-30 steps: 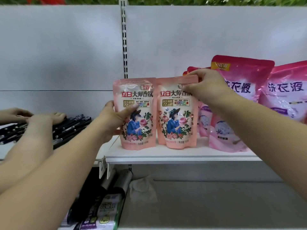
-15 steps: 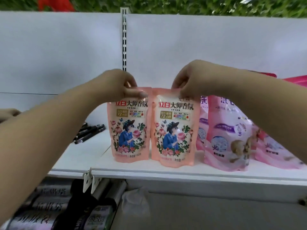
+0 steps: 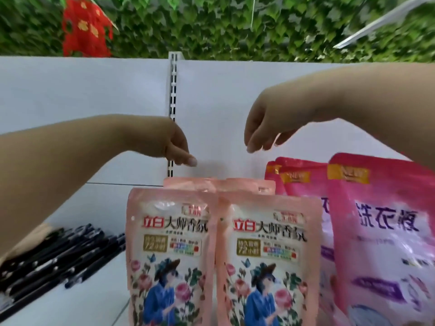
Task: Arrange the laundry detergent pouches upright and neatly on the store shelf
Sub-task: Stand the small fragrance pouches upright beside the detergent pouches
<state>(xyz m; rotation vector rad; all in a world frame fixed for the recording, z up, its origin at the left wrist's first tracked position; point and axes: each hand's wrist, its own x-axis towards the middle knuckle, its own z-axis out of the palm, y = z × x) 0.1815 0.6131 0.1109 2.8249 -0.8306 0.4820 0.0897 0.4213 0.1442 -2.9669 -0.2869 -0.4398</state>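
Two pale pink detergent pouches with a flower picture stand upright side by side, the left pouch (image 3: pixel 169 252) and the right pouch (image 3: pixel 268 257), with more of the same kind behind them (image 3: pixel 219 185). My left hand (image 3: pixel 175 147) hovers above the left pouch, fingers loosely curled, holding nothing. My right hand (image 3: pixel 263 128) hangs above the right pouch with fingers apart and pointing down, also holding nothing. Neither hand touches a pouch.
Larger deep pink pouches (image 3: pixel 381 231) stand upright at the right, one behind another. Black pens (image 3: pixel 58 257) lie in a row on the shelf (image 3: pixel 77 307) at the left. A white back panel with a slotted upright (image 3: pixel 173 90) rises behind; green leaves and a red decoration (image 3: pixel 87 27) above.
Both hands have let go of the pouch tops and risen above them. The view has moved closer to the pouches and tilted upward.
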